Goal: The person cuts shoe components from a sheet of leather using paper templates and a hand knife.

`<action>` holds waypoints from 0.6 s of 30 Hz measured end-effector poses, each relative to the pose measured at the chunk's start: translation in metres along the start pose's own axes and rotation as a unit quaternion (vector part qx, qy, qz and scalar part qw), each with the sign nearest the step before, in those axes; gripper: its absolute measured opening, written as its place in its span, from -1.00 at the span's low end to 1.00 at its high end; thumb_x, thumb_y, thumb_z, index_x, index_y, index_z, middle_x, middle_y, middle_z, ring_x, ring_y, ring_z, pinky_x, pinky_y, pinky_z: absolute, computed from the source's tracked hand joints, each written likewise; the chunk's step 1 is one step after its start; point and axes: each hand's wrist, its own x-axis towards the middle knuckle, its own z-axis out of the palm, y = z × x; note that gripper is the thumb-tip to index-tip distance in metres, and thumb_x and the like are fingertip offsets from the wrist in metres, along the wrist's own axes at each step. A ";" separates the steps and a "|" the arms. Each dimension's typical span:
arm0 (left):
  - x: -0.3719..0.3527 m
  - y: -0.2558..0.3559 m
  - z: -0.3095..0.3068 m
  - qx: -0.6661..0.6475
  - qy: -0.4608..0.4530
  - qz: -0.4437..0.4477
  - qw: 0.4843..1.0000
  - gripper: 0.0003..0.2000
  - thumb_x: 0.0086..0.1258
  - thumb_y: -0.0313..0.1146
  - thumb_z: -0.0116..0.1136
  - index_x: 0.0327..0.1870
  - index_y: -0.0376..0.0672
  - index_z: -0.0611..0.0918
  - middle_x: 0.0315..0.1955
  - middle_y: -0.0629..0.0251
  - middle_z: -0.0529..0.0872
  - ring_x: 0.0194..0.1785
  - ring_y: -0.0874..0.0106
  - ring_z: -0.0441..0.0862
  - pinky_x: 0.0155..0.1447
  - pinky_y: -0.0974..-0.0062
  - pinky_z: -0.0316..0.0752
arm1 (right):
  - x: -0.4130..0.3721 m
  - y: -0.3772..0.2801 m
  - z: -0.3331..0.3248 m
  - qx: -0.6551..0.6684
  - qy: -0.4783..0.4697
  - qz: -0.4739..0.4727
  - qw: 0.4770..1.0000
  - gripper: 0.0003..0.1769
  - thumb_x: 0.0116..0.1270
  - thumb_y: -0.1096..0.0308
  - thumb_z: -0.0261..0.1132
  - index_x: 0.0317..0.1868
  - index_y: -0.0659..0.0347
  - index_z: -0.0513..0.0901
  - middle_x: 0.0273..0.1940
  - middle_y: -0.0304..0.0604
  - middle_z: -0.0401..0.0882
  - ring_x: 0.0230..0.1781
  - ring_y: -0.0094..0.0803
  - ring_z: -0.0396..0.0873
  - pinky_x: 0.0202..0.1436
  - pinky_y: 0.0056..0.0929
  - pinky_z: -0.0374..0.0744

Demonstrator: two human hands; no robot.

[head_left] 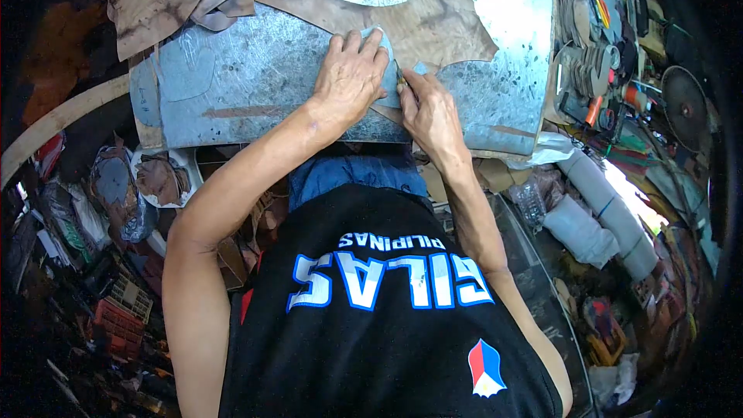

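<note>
My left hand (352, 73) rests palm down with its fingers spread. Its fingertips press on a blue-grey flat template (395, 76), which lies at the edge of a piece of brown leather (433, 27). Close to the template's right side, my right hand (430, 112) is closed around a small knife (399, 70). The blade points away from me, next to the template's edge. My left fingers cover part of the template, and the knife's handle is mostly hidden in my right hand.
Under the work is a scuffed metal-topped table (255, 85). Another brown leather piece (159, 0) and scraps lie at the back left. Another blue-grey template (145, 97) is at the left edge. Stacked pieces (586, 70) and an orange-red spool (594, 111) stand right. A white bucket (186, 161) is below left.
</note>
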 end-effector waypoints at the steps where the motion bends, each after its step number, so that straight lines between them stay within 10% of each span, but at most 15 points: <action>1: 0.000 0.000 0.000 0.003 -0.002 -0.002 1.000 -0.37 0.08 -0.09 0.44 0.15 -0.21 0.53 0.28 0.11 0.45 0.26 0.14 0.40 0.21 0.20 0.32 | -0.003 0.001 0.001 -0.001 0.000 0.001 1.000 -0.69 0.33 0.42 0.21 0.03 0.39 0.62 -0.21 0.26 0.60 -0.16 0.18 0.59 -0.06 -0.08 0.53; 18: 0.000 0.002 0.000 0.015 -0.008 -0.015 1.000 -0.39 0.09 -0.08 0.43 0.14 -0.21 0.55 0.30 0.11 0.44 0.27 0.14 0.41 0.19 0.19 0.33 | -0.022 0.006 -0.007 -0.050 -0.043 -0.001 0.998 -0.73 0.33 0.38 0.23 -0.01 0.32 0.64 -0.20 0.22 0.62 -0.17 0.14 0.60 -0.07 -0.06 0.55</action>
